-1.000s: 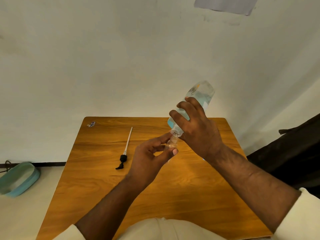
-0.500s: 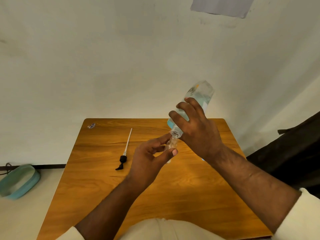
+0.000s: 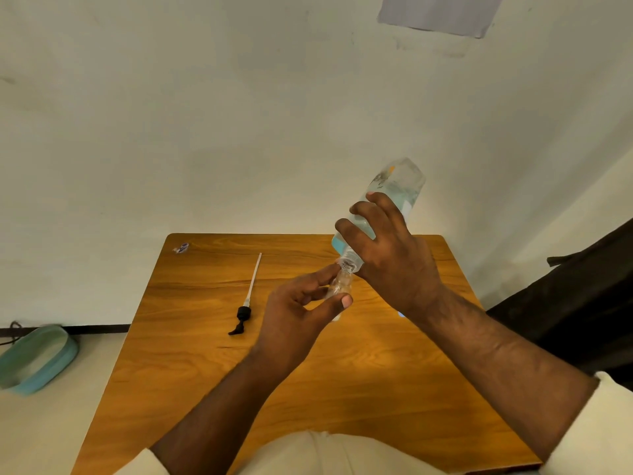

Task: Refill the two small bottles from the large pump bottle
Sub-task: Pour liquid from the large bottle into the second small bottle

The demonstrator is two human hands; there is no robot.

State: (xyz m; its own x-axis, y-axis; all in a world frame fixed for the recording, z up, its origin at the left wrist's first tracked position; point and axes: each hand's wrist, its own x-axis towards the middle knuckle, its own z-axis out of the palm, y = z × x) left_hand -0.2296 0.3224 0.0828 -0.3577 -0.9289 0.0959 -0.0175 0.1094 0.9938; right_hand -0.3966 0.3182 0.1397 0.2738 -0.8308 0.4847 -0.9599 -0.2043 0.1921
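soft, even indoor light, moderately bright, with a warm yellowish cast on the wall (image 3: 239,114). the wooden table (image 3: 205,354) shows a mild sheen and faint shadows under the arms. wide-angle bending curves the edges; fine detail looks slightly soft, smeared at the corners.

A wooden surface (image 3: 191,337) is standing against a plain pale wall (image 3: 239,114). A teal basin (image 3: 36,358) is lying on the light floor (image 3: 41,430), and dark furniture (image 3: 589,303) is sitting at right.
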